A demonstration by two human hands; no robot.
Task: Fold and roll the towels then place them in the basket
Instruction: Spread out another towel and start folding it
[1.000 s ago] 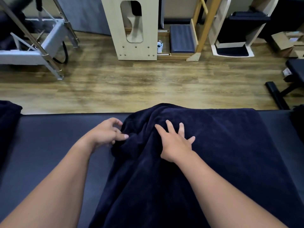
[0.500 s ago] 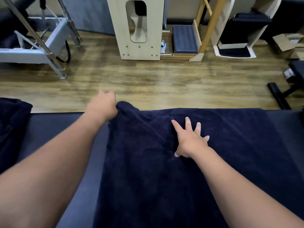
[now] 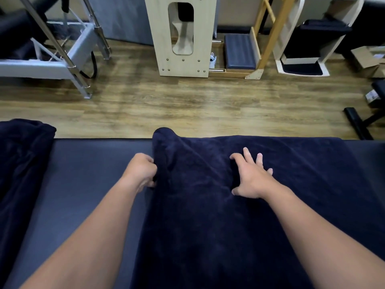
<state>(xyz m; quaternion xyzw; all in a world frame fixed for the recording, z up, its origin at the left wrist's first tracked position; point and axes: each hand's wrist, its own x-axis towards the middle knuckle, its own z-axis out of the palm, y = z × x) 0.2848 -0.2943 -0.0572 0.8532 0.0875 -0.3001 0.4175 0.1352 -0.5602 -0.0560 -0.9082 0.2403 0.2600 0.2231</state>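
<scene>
Head view: wide plank floor [image 3: 187, 105] beyond the far table edge, wood-grain, with bare boards between the table and the equipment along the wall. Dark padded table [image 3: 87, 184], smooth and matte, straight far edge running left to right; bare strip of surface between the two cloth masses, narrower strip at far right. Navy towel [image 3: 229, 226] spread over the middle and right of the table, plush and soft, reaching from the near frame edge to the far table edge; far edge mostly straight, far-left corner bunched into a rounded hump rising just past the table edge, left border rumpled with diagonal creases. Second dark towel [image 3: 23, 163] heaped at the left end of the table, well apart from the spread one, hanging over the far edge. Pale wooden cabinet [image 3: 183, 36] upright on the floor, flat panel with a rounded cut-out and small metal studs. Grey metal frame [image 3: 62, 57] at upper left, angled tubes and legs. Cardboard box [image 3: 368, 59] at far right. Right hand [image 3: 252, 178] flat on the towel, fingers straight and splayed, pressing the pile down, nothing grasped. Left hand [image 3: 141, 172] at the towel's left border, grip closed, fingers curled round the bunched edge.
</scene>
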